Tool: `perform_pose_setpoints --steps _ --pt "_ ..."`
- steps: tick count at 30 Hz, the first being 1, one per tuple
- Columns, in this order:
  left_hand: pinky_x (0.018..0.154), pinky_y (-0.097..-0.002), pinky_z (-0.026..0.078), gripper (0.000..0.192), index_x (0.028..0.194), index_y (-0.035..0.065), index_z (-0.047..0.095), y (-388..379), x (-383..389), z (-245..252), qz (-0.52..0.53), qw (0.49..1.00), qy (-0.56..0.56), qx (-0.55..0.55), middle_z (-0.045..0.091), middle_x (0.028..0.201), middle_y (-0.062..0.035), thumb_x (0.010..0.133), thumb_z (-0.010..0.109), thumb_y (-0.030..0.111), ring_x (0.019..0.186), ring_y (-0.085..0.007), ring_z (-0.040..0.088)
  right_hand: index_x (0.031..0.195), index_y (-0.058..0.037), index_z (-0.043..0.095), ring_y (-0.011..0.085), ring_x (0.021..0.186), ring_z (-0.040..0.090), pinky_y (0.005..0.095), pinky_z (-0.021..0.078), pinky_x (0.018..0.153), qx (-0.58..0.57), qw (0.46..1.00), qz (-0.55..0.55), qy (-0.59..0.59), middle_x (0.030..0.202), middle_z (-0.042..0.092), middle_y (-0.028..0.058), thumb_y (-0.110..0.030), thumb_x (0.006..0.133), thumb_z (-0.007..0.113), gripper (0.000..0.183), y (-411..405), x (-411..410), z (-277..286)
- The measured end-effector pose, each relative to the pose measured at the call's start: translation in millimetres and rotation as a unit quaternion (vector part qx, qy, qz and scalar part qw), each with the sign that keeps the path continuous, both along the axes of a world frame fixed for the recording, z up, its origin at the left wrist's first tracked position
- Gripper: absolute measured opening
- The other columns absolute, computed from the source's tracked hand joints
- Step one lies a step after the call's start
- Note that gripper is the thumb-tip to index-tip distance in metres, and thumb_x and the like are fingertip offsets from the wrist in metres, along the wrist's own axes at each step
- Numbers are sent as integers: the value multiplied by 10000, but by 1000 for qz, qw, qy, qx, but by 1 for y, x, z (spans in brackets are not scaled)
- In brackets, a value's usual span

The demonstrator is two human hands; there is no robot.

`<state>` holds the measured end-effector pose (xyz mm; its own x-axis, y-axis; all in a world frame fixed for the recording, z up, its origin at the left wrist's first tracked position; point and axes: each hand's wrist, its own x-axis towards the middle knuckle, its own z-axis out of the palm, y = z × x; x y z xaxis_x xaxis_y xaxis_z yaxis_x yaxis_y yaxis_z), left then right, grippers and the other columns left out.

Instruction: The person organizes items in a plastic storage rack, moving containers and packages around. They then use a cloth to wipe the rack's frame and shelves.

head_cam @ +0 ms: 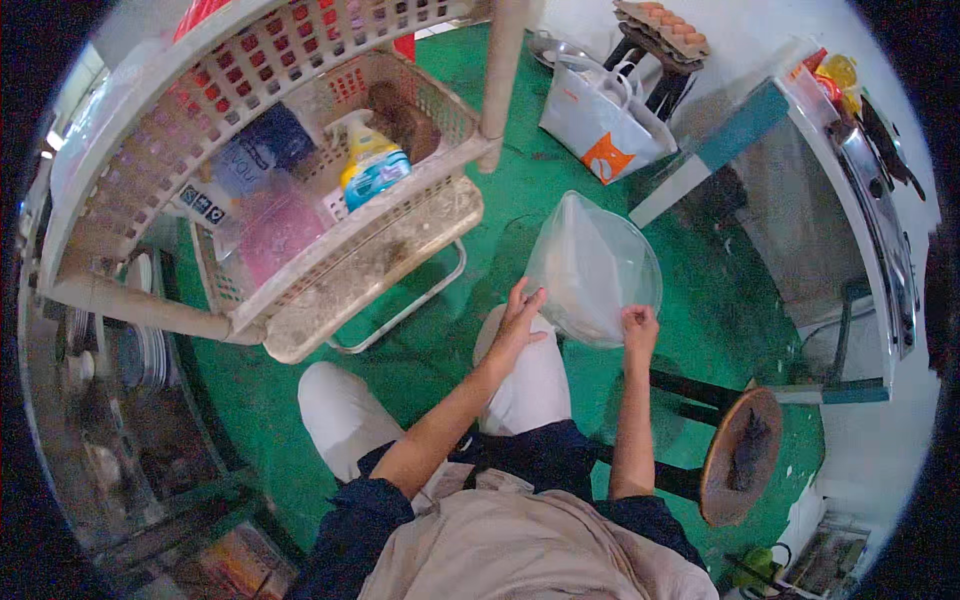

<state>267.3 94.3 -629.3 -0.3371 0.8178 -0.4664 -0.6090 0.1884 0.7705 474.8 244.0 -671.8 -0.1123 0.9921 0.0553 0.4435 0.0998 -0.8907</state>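
A round, clear plastic tub point(654, 262) is in front of my knees, with a translucent white plastic bag point(589, 251) in or over it. Something pale shows through its left side, too blurred to name. At the near right rim my right hand point(640, 326) pinches the edge of the bag between bent fingers. My left hand point(519, 319) is by the tub's near left side, above my knee, its fingers spread and nothing in its grasp. Whether its fingertips touch the plastic I cannot tell.
A plastic shelf rack point(360, 247) at left holds a spray bottle point(375, 165) and packets. A white shopping bag point(600, 120) stands on the green floor point(442, 375), before egg trays point(664, 30). At right are a stove table point(847, 187) and a round-seated stool point(739, 457).
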Motion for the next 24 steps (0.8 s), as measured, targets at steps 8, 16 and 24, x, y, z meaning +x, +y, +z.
perform_pose_setpoints --steps 8,16,24 --pt "809 -371 494 554 1118 1 576 37 9 -17 93 953 289 -19 550 1185 -182 898 593 509 1025 -267 570 856 -34 601 196 697 590 348 488 659 -24 997 -76 -22 768 631 88 -141 812 688 144 4 25 -21" --pt "756 -379 494 695 1044 -16 584 83 -14 6 58 941 329 -61 656 871 -173 815 618 639 824 -266 647 892 -19 601 195 671 652 330 560 483 50 990 -26 -132 856 658 108 -148 842 665 153 -1 26 -20" --pt "637 -305 521 546 1165 -31 574 113 -31 29 -90 936 334 -66 670 862 -118 792 692 350 692 -190 639 903 -34 590 173 640 634 316 550 490 -79 996 -50 4 813 636 68 -114 853 655 115 -4 22 -14"
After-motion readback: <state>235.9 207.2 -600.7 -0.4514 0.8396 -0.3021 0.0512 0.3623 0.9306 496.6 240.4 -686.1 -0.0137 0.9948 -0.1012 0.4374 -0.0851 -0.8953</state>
